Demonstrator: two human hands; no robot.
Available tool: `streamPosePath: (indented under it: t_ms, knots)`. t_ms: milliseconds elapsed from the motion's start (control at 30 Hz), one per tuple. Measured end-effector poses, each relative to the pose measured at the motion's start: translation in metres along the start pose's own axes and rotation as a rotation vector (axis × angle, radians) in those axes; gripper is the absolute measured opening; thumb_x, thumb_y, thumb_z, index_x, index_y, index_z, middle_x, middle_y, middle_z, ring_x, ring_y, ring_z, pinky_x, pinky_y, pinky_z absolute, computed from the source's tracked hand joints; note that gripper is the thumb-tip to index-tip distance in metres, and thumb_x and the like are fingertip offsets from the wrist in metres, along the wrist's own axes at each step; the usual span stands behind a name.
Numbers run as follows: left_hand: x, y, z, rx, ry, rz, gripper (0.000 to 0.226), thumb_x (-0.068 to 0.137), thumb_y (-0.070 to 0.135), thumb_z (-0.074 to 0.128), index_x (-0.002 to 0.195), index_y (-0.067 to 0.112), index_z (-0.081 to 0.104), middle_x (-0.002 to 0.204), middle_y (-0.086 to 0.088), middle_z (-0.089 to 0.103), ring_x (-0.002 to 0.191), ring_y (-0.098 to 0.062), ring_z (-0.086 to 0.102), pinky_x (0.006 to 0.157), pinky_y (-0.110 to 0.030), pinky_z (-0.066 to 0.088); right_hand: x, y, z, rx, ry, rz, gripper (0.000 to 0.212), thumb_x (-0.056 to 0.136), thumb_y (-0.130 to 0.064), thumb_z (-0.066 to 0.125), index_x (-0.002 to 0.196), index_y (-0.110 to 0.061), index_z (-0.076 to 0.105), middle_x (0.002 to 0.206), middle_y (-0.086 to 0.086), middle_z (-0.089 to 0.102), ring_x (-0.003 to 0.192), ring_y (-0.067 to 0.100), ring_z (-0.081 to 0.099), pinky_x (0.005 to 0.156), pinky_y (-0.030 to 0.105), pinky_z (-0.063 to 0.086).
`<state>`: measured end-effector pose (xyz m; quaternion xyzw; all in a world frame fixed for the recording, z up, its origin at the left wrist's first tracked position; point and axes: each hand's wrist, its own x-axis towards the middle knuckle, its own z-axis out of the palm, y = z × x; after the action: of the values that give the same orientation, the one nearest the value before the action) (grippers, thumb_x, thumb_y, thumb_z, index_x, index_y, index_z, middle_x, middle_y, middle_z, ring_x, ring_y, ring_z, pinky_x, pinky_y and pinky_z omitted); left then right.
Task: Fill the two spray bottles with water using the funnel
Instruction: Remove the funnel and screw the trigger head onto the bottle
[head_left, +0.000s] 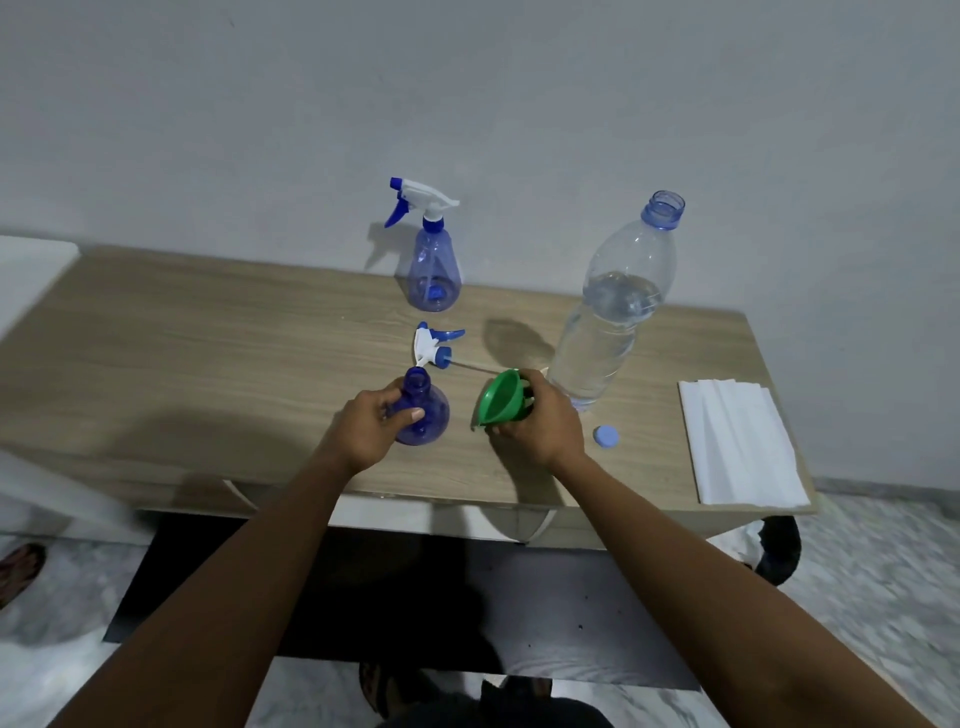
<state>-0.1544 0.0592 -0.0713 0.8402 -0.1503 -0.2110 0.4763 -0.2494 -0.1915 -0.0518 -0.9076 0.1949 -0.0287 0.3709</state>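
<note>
My left hand (371, 423) grips an open blue spray bottle (427, 413) that stands on the wooden table (208, 353) with its neck bare. Its white and blue spray head (434, 346) lies on the table just behind it, tube pointing right. To the right, my right hand (540, 418) holds a green funnel (500, 397), tilted with its mouth facing left. A second blue spray bottle (432, 265) stands at the back with its spray head on. A large clear water bottle (610, 322), uncapped and partly full, stands to the right of the funnel.
A small blue cap (606, 435) lies on the table beside the water bottle's base. Folded white paper towels (740, 441) rest at the table's right end. A grey wall rises right behind the table. A foot shows on the floor at far left.
</note>
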Motion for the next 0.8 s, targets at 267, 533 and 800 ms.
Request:
streamPosePath:
  t_ms: [267, 533, 800]
  knots:
    - [0.002, -0.004, 0.001, -0.031, -0.005, 0.014, 0.048, 0.077, 0.059, 0.067, 0.122, 0.042, 0.064, 0.106, 0.008, 0.074, 0.104, -0.017, 0.068, 0.098, -0.05, 0.052, -0.008, 0.007, 0.015, 0.016, 0.0, -0.023, 0.085, 0.063, -0.029, 0.088, 0.135, -0.034, 0.043, 0.118, -0.003, 0.066, 0.104, 0.021, 0.064, 0.081, 0.04, 0.056]
    - [0.003, -0.003, -0.004, -0.038, -0.028, 0.005, 0.049, 0.076, 0.06, 0.069, 0.121, 0.039, 0.066, 0.109, 0.01, 0.073, 0.106, -0.015, 0.068, 0.098, -0.051, 0.052, -0.003, 0.002, -0.001, 0.246, 0.059, -0.057, 0.105, 0.06, -0.04, 0.096, 0.15, -0.027, 0.044, 0.136, -0.005, 0.058, 0.119, 0.01, 0.056, 0.098, 0.026, 0.046]
    - [0.009, -0.005, -0.015, -0.071, -0.035, 0.021, 0.044, 0.08, 0.049, 0.073, 0.12, 0.033, 0.068, 0.117, 0.01, 0.072, 0.109, -0.012, 0.066, 0.099, -0.046, 0.052, 0.056, -0.065, 0.009, 0.141, -0.037, -0.079, 0.059, 0.086, -0.049, 0.074, 0.138, -0.023, 0.06, 0.13, 0.0, 0.066, 0.114, 0.016, 0.061, 0.097, 0.038, 0.052]
